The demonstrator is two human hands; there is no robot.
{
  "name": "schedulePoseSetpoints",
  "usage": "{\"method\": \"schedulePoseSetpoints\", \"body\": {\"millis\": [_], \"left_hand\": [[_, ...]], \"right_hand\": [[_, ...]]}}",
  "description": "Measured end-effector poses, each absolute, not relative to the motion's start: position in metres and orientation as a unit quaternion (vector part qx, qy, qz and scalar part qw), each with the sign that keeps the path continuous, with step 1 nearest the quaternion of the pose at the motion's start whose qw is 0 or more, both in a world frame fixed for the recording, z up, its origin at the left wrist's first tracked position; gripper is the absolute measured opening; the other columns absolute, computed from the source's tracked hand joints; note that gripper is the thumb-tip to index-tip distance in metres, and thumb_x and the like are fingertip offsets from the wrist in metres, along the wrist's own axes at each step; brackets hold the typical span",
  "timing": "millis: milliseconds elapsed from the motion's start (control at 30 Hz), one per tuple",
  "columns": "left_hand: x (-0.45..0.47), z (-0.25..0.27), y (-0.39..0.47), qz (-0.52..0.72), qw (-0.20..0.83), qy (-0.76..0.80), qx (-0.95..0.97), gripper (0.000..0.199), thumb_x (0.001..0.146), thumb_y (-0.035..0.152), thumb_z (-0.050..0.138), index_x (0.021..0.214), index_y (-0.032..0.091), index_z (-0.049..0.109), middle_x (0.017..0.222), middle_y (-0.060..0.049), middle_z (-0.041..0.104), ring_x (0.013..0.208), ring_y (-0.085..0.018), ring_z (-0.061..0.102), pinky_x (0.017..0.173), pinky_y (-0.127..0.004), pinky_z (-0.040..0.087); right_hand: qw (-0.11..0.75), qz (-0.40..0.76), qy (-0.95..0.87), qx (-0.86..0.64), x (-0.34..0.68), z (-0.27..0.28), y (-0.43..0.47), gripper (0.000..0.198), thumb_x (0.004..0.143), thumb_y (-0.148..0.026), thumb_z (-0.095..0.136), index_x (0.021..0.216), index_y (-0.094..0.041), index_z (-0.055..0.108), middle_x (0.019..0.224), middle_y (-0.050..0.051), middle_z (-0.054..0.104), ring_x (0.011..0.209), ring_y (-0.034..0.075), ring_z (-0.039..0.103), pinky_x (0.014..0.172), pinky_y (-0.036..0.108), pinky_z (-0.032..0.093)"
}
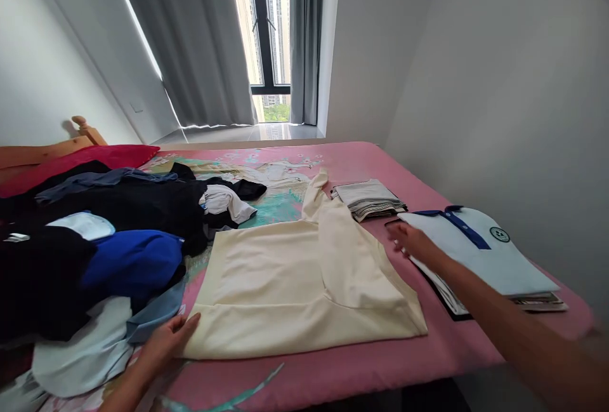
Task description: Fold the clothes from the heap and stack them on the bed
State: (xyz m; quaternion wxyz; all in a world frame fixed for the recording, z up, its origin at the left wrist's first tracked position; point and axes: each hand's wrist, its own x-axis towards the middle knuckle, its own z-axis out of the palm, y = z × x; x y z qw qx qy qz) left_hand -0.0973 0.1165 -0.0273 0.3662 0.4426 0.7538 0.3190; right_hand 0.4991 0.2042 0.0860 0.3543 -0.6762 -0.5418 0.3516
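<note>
A cream long-sleeved top lies spread on the bed, its near side folded inward and one sleeve pointing toward the window. My left hand pinches the top's near left corner between thumb and fingers. Beyond the garment's right edge, my right hand hovers with loosely bent, slightly blurred fingers apart, holding nothing. It is close to a stack of folded clothes whose uppermost piece is a white polo shirt with a navy collar and placket.
A heap of unfolded dark, blue and white clothes covers the bed's left side. Farther back sits a small pile of folded grey garments. The pink bed ends at a near edge; a wall flanks its right.
</note>
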Motion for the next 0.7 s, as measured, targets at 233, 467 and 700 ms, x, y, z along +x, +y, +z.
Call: {"method": "schedulePoseSetpoints", "body": {"millis": [233,467,700], "left_hand": [[-0.108,-0.025,0.108,0.252,0.431,0.755,0.425,0.051,0.056,0.068,0.061,0.067,0.018,0.060,0.050,0.003,0.054,0.043,-0.015,0.049,0.039,-0.025,0.035],[-0.087,0.002,0.088,0.243,0.367,0.777,0.450,0.049,0.054,0.066,0.063,0.059,0.018,0.056,0.047,0.004,0.051,0.046,-0.014,0.049,0.043,-0.024,0.035],[-0.077,0.008,0.072,0.300,0.356,0.743,0.481,0.050,0.068,0.067,0.050,0.072,0.017,0.059,0.062,0.002,0.058,0.058,-0.014,0.052,0.054,-0.023,0.039]], "right_hand": [[0.273,0.390,-0.550,-0.686,0.527,-0.024,0.075,0.047,0.068,-0.056,0.059,0.095,-0.018,0.063,0.090,0.007,0.068,0.086,0.024,0.062,0.077,0.031,0.048],[0.283,0.384,-0.513,-0.714,0.532,-0.057,0.058,0.046,0.064,-0.061,0.062,0.087,-0.022,0.064,0.084,0.006,0.069,0.078,0.024,0.063,0.069,0.029,0.050],[0.293,0.553,-0.384,-0.679,0.507,-0.051,0.048,0.047,0.069,-0.069,0.047,0.079,-0.023,0.052,0.036,-0.005,0.042,0.028,0.012,0.038,0.031,0.024,0.029]]}}
